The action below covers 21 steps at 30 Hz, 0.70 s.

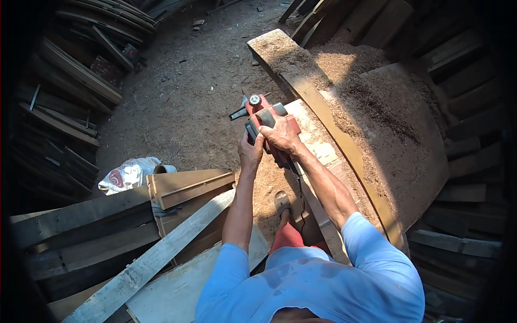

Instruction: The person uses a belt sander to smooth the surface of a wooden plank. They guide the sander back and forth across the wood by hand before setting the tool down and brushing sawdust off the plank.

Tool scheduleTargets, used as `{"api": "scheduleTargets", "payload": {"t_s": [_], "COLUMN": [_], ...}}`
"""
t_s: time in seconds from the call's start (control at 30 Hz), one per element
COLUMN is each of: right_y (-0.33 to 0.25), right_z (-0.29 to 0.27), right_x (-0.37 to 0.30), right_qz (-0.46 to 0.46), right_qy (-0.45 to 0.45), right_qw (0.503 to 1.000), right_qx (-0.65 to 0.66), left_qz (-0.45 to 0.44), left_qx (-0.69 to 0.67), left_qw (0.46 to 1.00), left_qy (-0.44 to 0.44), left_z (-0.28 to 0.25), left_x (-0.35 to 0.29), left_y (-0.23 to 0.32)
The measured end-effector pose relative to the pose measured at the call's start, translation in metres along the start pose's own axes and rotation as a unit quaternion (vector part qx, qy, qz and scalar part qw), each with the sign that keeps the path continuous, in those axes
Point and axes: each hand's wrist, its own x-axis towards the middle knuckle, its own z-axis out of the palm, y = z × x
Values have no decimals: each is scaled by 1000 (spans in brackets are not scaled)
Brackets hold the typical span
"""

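Observation:
Both my hands are closed around a red and black electric hand planer (265, 115), which is tilted at the left edge of the workbench. My right hand (279, 135) wraps over its black handle. From the left, my left hand (251, 152) grips the dark side of the body, its fingers partly hidden behind it. A black cord (301, 196) runs from the tool back toward me. Beside it on the bench lies a pale plank (312, 137) strewn with shavings. The planer's underside is hidden from this view.
A long yellowish board (344, 142) stands on edge along the shaving-covered bench (425, 177). Stacked boards (81, 226) and a pale plank (161, 258) lie at my left, near a white sack (129, 175). More timber (474, 151) lines the right. Shavings cover the dirt floor (183, 86).

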Motion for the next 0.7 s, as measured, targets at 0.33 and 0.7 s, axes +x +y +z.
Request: {"api": "scheduleTargets", "payload": {"t_s": [0.33,0.7], "right_y": [34,54], "right_z": [-23,-17], "right_x": [-195,-254], "right_qz": [109,72], "right_qy": [-25,12], "right_qw": [993,996], "right_qx": [43,59], "left_qz": [-59,-138], "left_qx": [83,75], "left_qw": [995,985], "left_qy": [-13,-71], "left_z": [29,26], "left_x": [-206,-266], "left_y": [13,27]}}
